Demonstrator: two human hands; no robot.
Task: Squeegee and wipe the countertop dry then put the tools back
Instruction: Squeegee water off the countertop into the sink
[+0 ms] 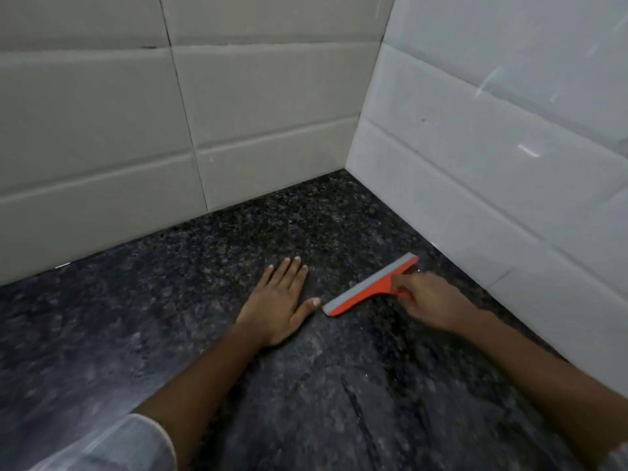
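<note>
Left hand [283,302] flat on the black speckled granite countertop [136,334], palm down, fingers together pointing toward the back wall, thumb splayed right. Holds nothing. Thumb tip sits just beside the near end of the squeegee [370,289], can't tell if touching. Left forearm runs in from bottom-left, light sleeve [112,447] pushed up near the elbow.

Right hand [430,300] closed around the squeegee's orange handle, fingers curled over it, forearm coming in from bottom-right. Hand slightly motion-blurred.

Squeegee: orange body, grey rubber blade on the far side, blade edge down on the countertop, lying diagonal, far end close to the right wall.

Edges: white tiled back wall [102,130] and white tiled right wall [492,147] meet in a corner ahead. Open counter between blade and back wall, and wide open counter to the left.
</note>
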